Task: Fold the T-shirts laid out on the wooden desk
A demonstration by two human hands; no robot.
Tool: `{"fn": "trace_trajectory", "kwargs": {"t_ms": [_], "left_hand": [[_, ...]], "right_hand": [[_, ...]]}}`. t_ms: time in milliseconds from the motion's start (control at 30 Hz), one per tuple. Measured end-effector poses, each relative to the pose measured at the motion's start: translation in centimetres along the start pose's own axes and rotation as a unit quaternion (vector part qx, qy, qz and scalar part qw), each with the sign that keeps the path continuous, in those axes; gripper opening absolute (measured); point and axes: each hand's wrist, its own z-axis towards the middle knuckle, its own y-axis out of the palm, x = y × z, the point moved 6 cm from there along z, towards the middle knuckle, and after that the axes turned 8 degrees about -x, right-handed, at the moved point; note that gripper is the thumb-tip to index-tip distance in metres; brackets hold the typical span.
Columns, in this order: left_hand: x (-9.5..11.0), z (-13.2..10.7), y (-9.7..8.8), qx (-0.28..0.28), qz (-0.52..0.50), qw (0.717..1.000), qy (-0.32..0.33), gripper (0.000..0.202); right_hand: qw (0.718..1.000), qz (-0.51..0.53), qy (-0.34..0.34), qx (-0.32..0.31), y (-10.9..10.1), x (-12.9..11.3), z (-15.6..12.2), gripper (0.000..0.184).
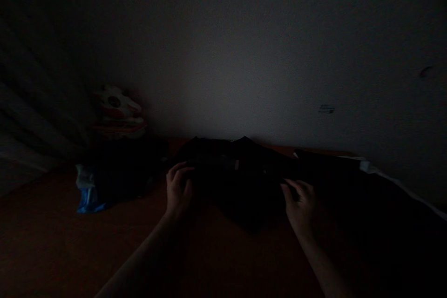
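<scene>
Both my hands rest on a dark garment spread on the orange bed: left hand and right hand, fingers curled at its edges. Folding looks barely begun; the dimness hides whether I grip it.

A single head-worn view is given, aimed forward and slightly down, close over the bed; the wall fills the upper frame.
</scene>
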Motion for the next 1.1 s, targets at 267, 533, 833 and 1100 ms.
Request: {"fn": "trace_trajectory", "kwargs": {"t_ms": [267,533,833,1100], "left_hand": [[-3.4,-0.3,-0.1,0.018,-0.110,0.981,-0.159,0.036],[-2.7,-0.9,3.3,-0.219,0.032,0.967,-0.128,0.047],[-3.2,0.1,0.2,-0.108,0.021,0.991,-0.071,0.049],[-1.7,3.1,-8.4,-0.135,-0.006,0.990,-0.038,0.058]], "right_hand": [[0.993,0.057,0.097,0.022,0.2,1.9,-0.1,0.056],[0.987,-0.032,0.006,-0.156,3.3,-1.2,-1.4,0.091],[0.992,0.043,0.103,-0.050,0.6,3.7,-0.4,0.040],[0.986,0.143,0.089,0.006,-7.0,4.3,2.4,0.044]]}}
